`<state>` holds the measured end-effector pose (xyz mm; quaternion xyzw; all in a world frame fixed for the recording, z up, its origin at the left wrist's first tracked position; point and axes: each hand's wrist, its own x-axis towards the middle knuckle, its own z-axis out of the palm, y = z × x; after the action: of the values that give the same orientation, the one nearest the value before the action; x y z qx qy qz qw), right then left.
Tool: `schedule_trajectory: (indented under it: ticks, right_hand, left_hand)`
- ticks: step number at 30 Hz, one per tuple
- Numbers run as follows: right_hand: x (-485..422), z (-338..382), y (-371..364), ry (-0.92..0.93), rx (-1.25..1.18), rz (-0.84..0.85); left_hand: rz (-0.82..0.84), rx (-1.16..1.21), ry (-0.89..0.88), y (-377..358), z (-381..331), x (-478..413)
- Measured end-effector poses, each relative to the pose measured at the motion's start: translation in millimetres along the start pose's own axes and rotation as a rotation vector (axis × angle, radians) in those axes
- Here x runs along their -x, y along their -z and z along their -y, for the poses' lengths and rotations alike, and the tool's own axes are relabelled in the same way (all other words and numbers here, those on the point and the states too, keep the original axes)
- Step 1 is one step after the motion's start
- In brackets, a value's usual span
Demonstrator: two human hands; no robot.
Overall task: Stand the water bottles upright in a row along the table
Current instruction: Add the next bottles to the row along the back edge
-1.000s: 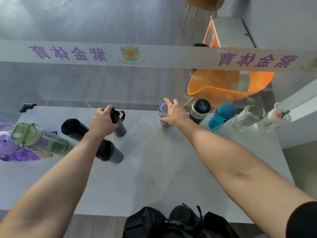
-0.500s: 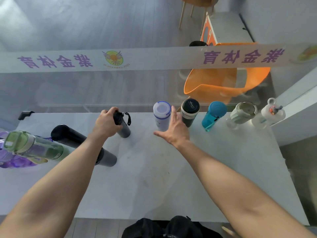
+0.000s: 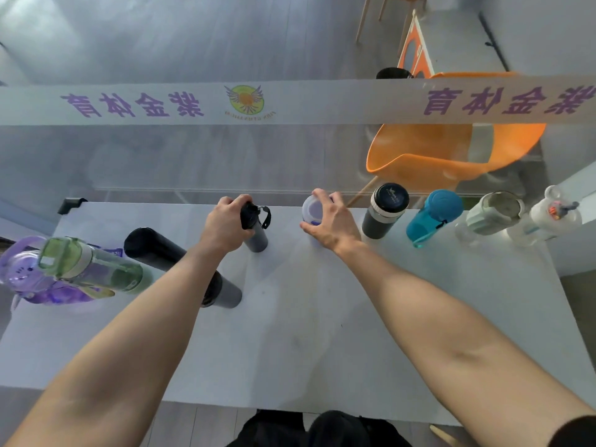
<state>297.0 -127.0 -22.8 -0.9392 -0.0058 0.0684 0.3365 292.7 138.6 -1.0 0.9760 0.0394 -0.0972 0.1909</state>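
My left hand (image 3: 227, 224) grips a slim grey bottle with a black strap lid (image 3: 256, 229), upright near the table's far edge. My right hand (image 3: 332, 222) is closed around a pale bottle with a purple-rimmed lid (image 3: 311, 209), also upright. To its right stand a black-lidded flask (image 3: 385, 209), a teal bottle (image 3: 433, 217), a pale green bottle (image 3: 491, 216) and a white bottle (image 3: 546, 217). On the left stand a tall black flask (image 3: 154, 250), a green bottle (image 3: 90, 267) and a purple bottle (image 3: 25, 275).
The white table (image 3: 290, 343) ends at a glass wall with a printed band (image 3: 290, 101). Behind the glass is an orange chair (image 3: 451, 150). A black bag (image 3: 316, 429) sits below the table's near edge.
My right hand, open beside the pale bottle half a second ago, has closed around its top again. My left hand stays on the grey bottle. The view has shifted slightly.
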Motion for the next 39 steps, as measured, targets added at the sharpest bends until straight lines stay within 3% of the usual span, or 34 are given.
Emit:
schedule_trajectory:
  ticks: [21, 33, 35, 37, 39]
  right_hand:
    - [-20.7, 20.6, -9.4, -0.190, 0.003, -0.120]
    - [-17.7, 25.8, 3.5, -0.226, 0.097, -0.065]
    - [-8.2, 33.5, 8.6, -0.156, 0.145, -0.241]
    - [5.6, 41.3, 8.3, 0.051, 0.084, -0.471]
    - [22.3, 56.3, 2.3, 0.242, 0.028, -0.533]
  left_hand:
    - [0.129, 0.010, -0.295, 7.2, -25.5, -49.9]
    - [0.204, -0.094, -0.261, 17.7, -33.8, -48.8]
    - [0.232, -0.089, -0.237, 25.2, -28.3, -46.6]
    - [0.216, -0.071, -0.226, 38.4, -18.6, -41.0]
    - [0.184, -0.102, -0.210, 55.6, -4.0, -31.0]
